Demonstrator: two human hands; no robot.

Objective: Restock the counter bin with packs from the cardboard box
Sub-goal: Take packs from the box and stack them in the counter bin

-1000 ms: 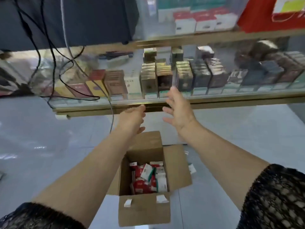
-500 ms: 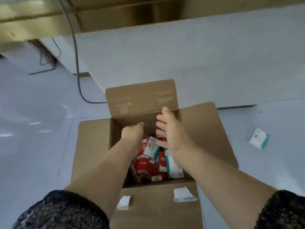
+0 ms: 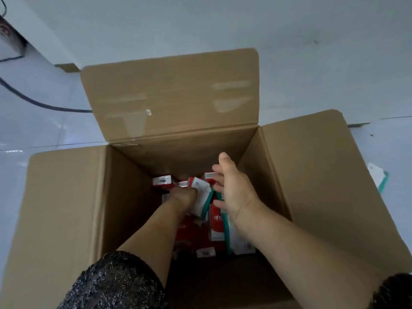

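Observation:
An open cardboard box (image 3: 66,208) stands on the floor, its four flaps spread out. At its bottom lie several red packs (image 3: 217,226) and white packs with green edges (image 3: 201,197), jumbled together. My left hand (image 3: 184,195) is deep inside, its fingers pointing down among the packs and hidden from view. My right hand (image 3: 234,190) hovers just over the packs on the right, fingers spread, holding nothing. The counter bin is out of view.
A loose white-and-green pack (image 3: 379,177) lies on the floor beyond the box's right flap. A dark cable (image 3: 44,105) runs across the floor at the left. The counter's white base panel (image 3: 200,23) rises behind the box.
My view dropped from the counter shelves down to the box. Both hands came down from the counter edge and went into the box, the left one deeper.

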